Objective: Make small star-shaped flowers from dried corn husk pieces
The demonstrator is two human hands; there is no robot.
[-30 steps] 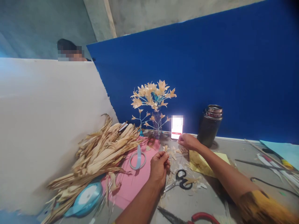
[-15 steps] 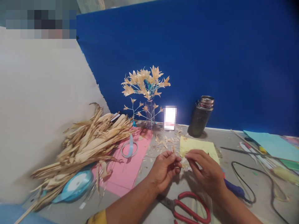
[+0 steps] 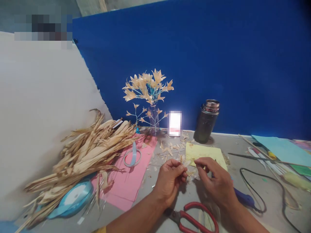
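My left hand [image 3: 171, 181] is closed in a pinch, with a small tan corn-husk flower [image 3: 181, 159] upright between thumb and fingers. A pale, thin piece [image 3: 187, 163] shows at its fingertips. Just to the right, my right hand [image 3: 215, 181] has thumb and forefinger pressed together; whatever they grip is too small to make out. A narrow gap separates the two hands. Below them lie scissors [image 3: 189, 221] with red handles. Yellow paper [image 3: 205, 153] lies behind my right hand, and husk scraps [image 3: 170, 149] are scattered beyond my left.
Dried corn husks [image 3: 97, 149], a blue ribbon roll [image 3: 84, 197], pink paper [image 3: 121, 191] and a tape roll [image 3: 125, 158] lie left. Husk flowers [image 3: 145, 85] and an uncapped flask [image 3: 206, 124] stand behind. A blue-handled tool [image 3: 244, 196] with a black cord lies right.
The fingertips of my two hands have moved slightly apart, and the pale piece at my left fingertips shows more plainly. The view has shifted a little.
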